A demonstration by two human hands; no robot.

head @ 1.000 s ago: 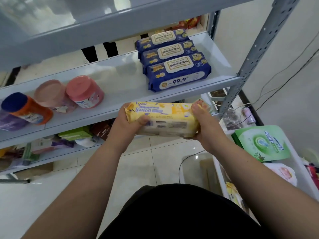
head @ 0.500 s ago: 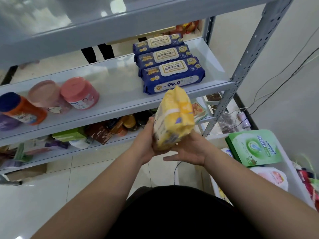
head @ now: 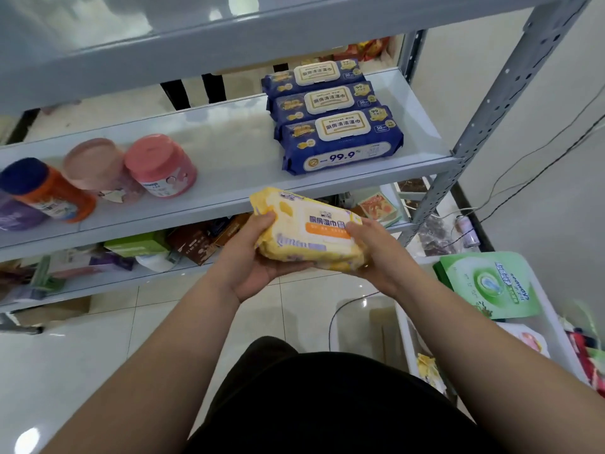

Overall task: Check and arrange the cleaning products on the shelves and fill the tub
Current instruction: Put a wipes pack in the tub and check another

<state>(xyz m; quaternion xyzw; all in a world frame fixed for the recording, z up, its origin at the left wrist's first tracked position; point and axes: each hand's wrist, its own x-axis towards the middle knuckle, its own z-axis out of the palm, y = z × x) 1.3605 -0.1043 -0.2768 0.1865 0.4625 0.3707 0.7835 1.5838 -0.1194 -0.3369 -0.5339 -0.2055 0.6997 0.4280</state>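
Closest in, at the right, a white tub (head: 406, 339) holds one green pouch (head: 491, 283) propped at its far end, with other packets beside it too blurred to count. Just ahead, two hands hold one yellow wipes pack (head: 307, 234) in the air, label up, in front of the shelving and to the left of the tub. The left hand (head: 252, 267) cradles the pack's left end, thumb pressed on top and fingers curled underneath; the right hand (head: 379, 257) clamps the right end the same way, thumb over the label's edge. Beyond them, a lower shelf (head: 98, 283) carries a jumble that includes one green box (head: 137, 245) and one brown packet (head: 193, 244). Above it, the middle shelf (head: 229, 158) bears, at the left, one orange bottle (head: 49, 191) with a dark blue cap and two pink-lidded jars (head: 160, 165) touching side by side. At its right end lie three blue wipes packs (head: 340, 142), set flat in a row running from the front edge to the back, each touching the next. On the floor past the right upright stands one small spray can (head: 465, 229).
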